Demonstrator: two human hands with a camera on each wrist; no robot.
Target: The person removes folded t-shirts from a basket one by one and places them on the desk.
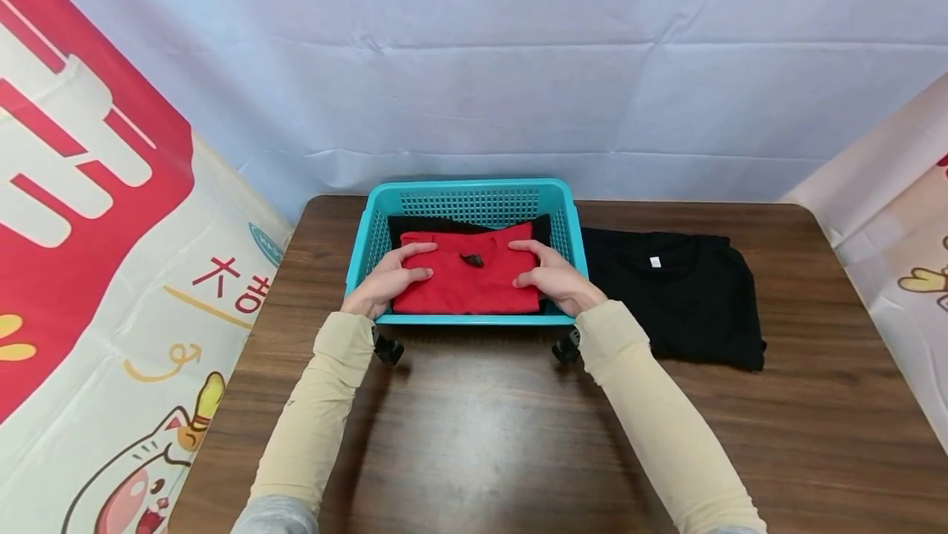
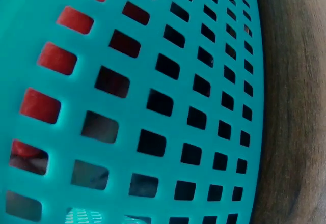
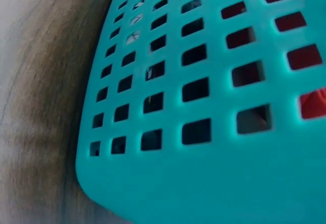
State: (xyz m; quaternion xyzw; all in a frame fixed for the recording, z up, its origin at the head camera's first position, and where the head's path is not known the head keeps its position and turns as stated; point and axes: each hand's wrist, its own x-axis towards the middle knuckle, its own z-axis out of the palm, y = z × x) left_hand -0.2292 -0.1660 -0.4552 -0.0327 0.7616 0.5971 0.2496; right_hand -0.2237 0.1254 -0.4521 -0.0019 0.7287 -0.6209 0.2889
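A folded red T-shirt [image 1: 467,291] lies in a turquoise plastic basket [image 1: 474,320], on top of black fabric [image 1: 437,225] that shows around its edges. A small dark patch marks the shirt's neckline. My left hand [image 1: 388,275] reaches over the basket's front left and rests on the shirt's left side, thumb and forefinger extended across the red cloth. Mirroring it, my right hand [image 1: 555,275] rests on the right side. The other fingers are hidden. Both wrist views look at the basket's perforated wall [image 2: 153,102], with red cloth [image 3: 313,103] behind the upper holes.
A folded black T-shirt [image 1: 674,295] with a white neck label lies right of the basket on the brown wooden table [image 1: 474,435]. A white cloth backdrop [image 1: 489,90] hangs behind the table, and a printed red-and-white banner [image 1: 148,271] covers the left side.
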